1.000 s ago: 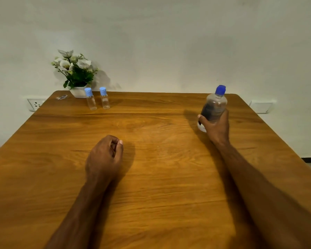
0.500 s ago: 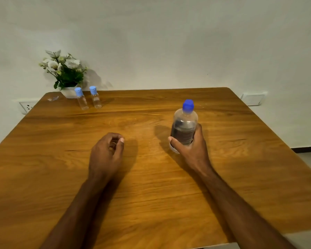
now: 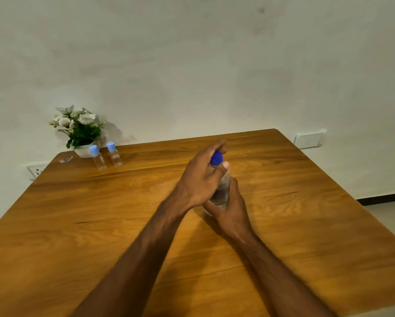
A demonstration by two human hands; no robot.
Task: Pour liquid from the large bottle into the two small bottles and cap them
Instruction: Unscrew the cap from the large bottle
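The large clear bottle (image 3: 221,191) stands near the middle of the wooden table (image 3: 306,225), mostly hidden by both hands. My right hand (image 3: 232,209) grips its lower body. My left hand (image 3: 201,177) reaches over from the left and closes its fingers around the dark blue cap (image 3: 216,158). Two small clear bottles, one (image 3: 98,157) left of the other (image 3: 115,154), stand upright with light blue caps on at the far left of the table, well away from both hands.
A white pot of artificial flowers (image 3: 79,131) stands at the far left corner behind the small bottles. A small clear scrap (image 3: 65,159) lies beside it. Wall sockets (image 3: 35,171) and a switch plate (image 3: 308,139) sit on the wall behind.
My right hand brought the large bottle from the right side to the table's middle. My left hand left the tabletop and closed on the bottle's cap.
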